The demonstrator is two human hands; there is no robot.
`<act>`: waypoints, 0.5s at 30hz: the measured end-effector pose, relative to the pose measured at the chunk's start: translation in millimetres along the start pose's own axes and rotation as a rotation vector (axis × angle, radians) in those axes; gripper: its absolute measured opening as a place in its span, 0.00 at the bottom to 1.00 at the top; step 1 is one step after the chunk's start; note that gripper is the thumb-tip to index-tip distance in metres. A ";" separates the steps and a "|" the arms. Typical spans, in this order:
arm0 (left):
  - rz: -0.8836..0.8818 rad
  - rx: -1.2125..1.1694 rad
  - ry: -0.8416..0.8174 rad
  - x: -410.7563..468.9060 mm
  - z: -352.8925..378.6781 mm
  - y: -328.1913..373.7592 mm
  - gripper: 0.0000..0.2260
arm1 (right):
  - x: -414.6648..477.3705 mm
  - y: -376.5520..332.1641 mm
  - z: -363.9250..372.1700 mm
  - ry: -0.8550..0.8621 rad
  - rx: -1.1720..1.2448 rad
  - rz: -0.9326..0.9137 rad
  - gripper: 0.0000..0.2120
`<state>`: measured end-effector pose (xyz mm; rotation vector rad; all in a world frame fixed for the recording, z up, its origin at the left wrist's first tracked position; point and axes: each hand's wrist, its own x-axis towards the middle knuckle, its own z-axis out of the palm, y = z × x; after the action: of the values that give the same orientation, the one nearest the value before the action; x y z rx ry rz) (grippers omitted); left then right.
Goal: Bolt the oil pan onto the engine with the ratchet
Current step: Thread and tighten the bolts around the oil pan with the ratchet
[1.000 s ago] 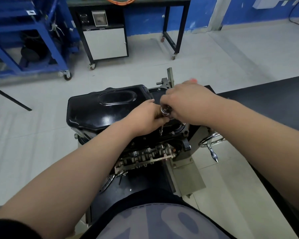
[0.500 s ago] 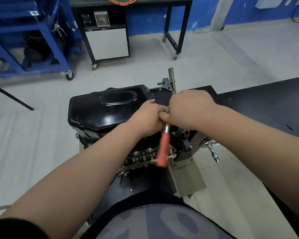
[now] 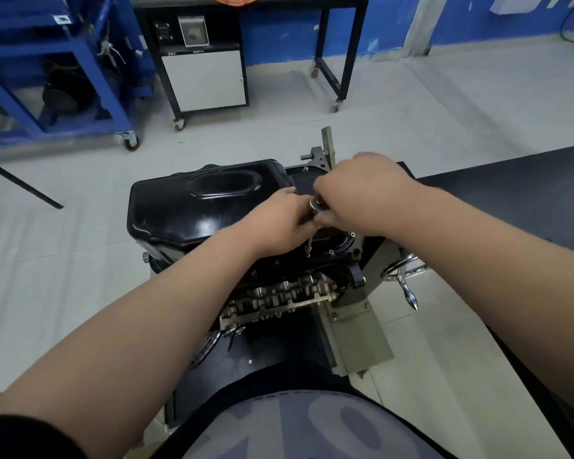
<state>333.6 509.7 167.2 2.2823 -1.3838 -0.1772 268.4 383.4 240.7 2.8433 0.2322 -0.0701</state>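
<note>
A glossy black oil pan (image 3: 206, 207) lies on top of the upturned engine (image 3: 279, 293), which is held on a stand. The ratchet (image 3: 316, 207) stands over the pan's near-right flange, its chrome head showing between my hands and its thin extension reaching down to a bolt (image 3: 308, 251). My left hand (image 3: 279, 223) is closed around the extension just below the head. My right hand (image 3: 362, 190) is closed over the ratchet's handle, which is hidden under the palm. Other small bolts sit along the flange.
A chrome crank handle (image 3: 406, 286) sticks out of the stand at the right. A black bench (image 3: 517, 193) runs along the right. Behind, on the tiled floor, stand a wheeled black table with a white cabinet (image 3: 206, 77) and a blue wheeled rack (image 3: 57, 61).
The ratchet's orange handle pointed toward me half a second ago; my right hand has swung it away from me, hiding it under the hand. My left hand has stayed on the extension.
</note>
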 end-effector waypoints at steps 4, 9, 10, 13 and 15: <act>-0.039 -0.007 0.068 -2.0 5.9 5.6 0.13 | -4.3 -16.8 3.6 -0.012 0.065 0.149 0.18; -0.016 0.019 -0.015 -1.1 1.3 2.2 0.07 | -0.8 6.7 -1.5 -0.039 0.028 -0.098 0.09; -0.012 0.007 -0.006 -1.3 1.6 2.7 0.06 | -2.2 2.9 0.4 -0.019 -0.001 -0.043 0.11; -0.042 0.026 0.055 -2.1 8.8 6.7 0.04 | -8.8 -11.3 5.0 -0.022 0.068 0.199 0.21; -0.064 0.054 0.090 -0.9 10.5 7.6 0.06 | -8.5 -7.0 7.7 -0.018 0.081 0.182 0.18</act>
<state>323.5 504.2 161.1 2.3501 -1.2856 -0.0569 258.7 386.6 232.0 2.9287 -0.0343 -0.0690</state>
